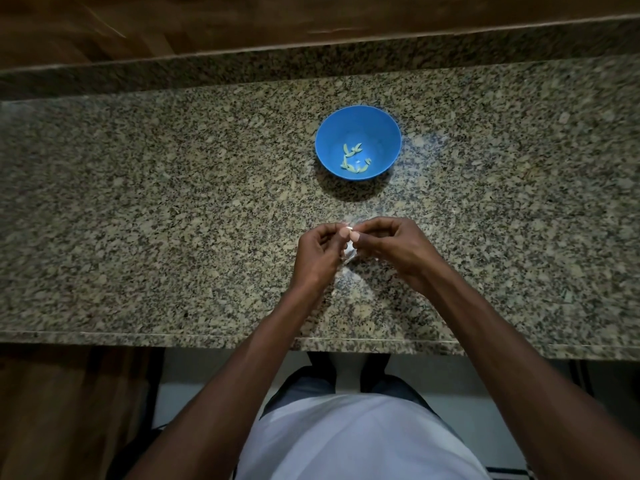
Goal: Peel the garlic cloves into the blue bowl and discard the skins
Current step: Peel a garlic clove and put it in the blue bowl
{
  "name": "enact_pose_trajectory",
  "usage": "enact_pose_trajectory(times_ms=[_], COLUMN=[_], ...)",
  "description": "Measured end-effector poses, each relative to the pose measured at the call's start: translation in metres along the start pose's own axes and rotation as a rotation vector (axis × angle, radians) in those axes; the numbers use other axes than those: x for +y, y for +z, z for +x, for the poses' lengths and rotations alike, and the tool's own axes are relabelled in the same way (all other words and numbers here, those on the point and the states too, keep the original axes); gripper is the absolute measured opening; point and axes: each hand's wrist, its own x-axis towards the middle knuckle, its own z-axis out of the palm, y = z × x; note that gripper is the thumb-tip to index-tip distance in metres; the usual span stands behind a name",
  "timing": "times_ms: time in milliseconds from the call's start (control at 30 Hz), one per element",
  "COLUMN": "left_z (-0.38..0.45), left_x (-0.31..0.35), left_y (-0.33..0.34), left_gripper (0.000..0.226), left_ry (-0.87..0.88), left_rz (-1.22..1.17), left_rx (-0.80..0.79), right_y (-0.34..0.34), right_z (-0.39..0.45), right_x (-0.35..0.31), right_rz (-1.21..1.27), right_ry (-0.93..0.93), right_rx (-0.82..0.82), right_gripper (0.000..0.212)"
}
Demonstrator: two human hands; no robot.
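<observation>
A blue bowl stands on the granite counter, past my hands, with several pale peeled garlic cloves at its bottom. Above the counter's near half, my left hand and my right hand meet fingertip to fingertip. Between them they pinch a small white garlic clove with papery skin hanging from it. Most of the clove is hidden by my fingers.
A few pale skin scraps lie on the counter under my hands. The counter's front edge runs just below my wrists. A raised granite ledge and a wooden wall stand behind the bowl.
</observation>
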Motion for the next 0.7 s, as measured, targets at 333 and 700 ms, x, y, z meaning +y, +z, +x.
enact_pose_trajectory(times_ms=[333,700], left_z=[-0.002,0.003], left_x=[0.003,0.013], left_y=[0.008,-0.005], left_gripper=[0.025,0.017], left_ry=[-0.091,-0.159], left_rz=[-0.347,-0.479], left_rx=[0.076,-0.108], right_y=[0.028,0.036], right_z=[0.000,-0.001], right_x=[0.017,0.013], right_rz=[0.357,0.628], right_ry=[-0.050,0.110], right_rx=[0.078,0.020], right_gripper=[0.024,0.016])
